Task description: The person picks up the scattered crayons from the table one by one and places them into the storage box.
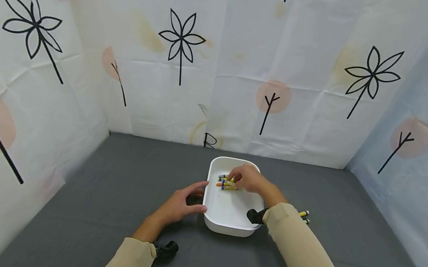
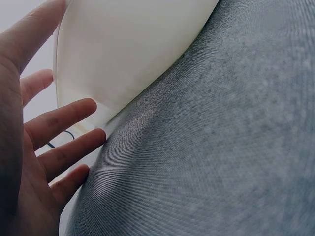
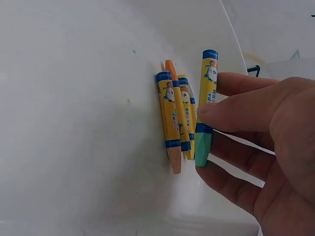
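Note:
In the head view a white plastic tray (image 1: 227, 214) stands on the grey table. My right hand (image 1: 247, 178) is inside its far part. Seen from the right wrist, that hand pinches a green crayon (image 3: 205, 108) with a yellow and blue wrapper between thumb and fingers. Beside it, several crayons lie together on the tray floor, among them a peach crayon (image 3: 170, 120) and an orange-tipped crayon (image 3: 170, 69). My left hand (image 1: 178, 204) touches the tray's left side with thumb and fingertips. Its fingers are spread and fairly straight in the left wrist view.
More crayons (image 1: 304, 213) lie on the table right of the tray, partly hidden behind the right sleeve (image 1: 296, 247). The grey tabletop (image 1: 143, 164) runs back to a white patterned cloth (image 1: 234, 109) hanging behind and at both sides.

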{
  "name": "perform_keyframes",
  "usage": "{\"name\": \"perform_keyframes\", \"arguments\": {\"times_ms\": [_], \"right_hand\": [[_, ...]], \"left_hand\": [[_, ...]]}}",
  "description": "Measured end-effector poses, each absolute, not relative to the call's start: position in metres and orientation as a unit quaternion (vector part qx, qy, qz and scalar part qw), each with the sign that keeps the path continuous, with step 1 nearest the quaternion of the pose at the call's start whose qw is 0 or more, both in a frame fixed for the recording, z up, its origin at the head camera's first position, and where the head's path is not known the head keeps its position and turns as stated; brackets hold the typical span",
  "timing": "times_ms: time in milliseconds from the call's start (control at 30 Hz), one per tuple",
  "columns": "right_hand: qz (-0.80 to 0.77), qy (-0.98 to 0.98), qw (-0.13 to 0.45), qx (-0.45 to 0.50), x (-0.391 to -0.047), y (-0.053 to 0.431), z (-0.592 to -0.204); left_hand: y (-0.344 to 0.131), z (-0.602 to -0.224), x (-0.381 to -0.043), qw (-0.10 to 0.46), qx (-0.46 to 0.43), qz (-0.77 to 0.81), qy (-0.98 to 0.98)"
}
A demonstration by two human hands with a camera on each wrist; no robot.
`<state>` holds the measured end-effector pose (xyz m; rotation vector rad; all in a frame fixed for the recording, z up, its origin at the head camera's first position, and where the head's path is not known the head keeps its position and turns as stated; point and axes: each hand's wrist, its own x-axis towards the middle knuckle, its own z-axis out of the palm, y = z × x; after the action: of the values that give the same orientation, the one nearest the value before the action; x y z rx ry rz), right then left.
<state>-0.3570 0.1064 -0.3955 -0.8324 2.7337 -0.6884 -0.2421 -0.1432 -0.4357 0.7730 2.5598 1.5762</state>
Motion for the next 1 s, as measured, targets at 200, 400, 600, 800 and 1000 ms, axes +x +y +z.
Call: {"name": "perform_keyframes", "arguments": {"times_ms": [200, 400, 600, 800, 1000], "right_hand": [[-0.225, 0.921, 0.093, -0.305, -0.355, 0.105, -0.398], [-0.220, 0.924, 0.091, -0.300, -0.353, 0.102, -0.400], [-0.209, 0.929, 0.092, -0.292, -0.352, 0.100, -0.402], [-0.227, 0.933, 0.093, -0.263, -0.349, 0.101, -0.399], [-0.262, 0.927, 0.071, -0.257, -0.344, 0.106, -0.392]], "left_hand": [[-0.142, -0.438, -0.244, 0.018, 0.247, 0.509, 0.825], [-0.142, -0.465, -0.260, 0.011, 0.228, 0.507, 0.831], [-0.146, -0.475, -0.266, 0.007, 0.228, 0.500, 0.835], [-0.145, -0.469, -0.262, 0.008, 0.231, 0.501, 0.834], [-0.146, -0.473, -0.265, 0.008, 0.224, 0.494, 0.840]]}}
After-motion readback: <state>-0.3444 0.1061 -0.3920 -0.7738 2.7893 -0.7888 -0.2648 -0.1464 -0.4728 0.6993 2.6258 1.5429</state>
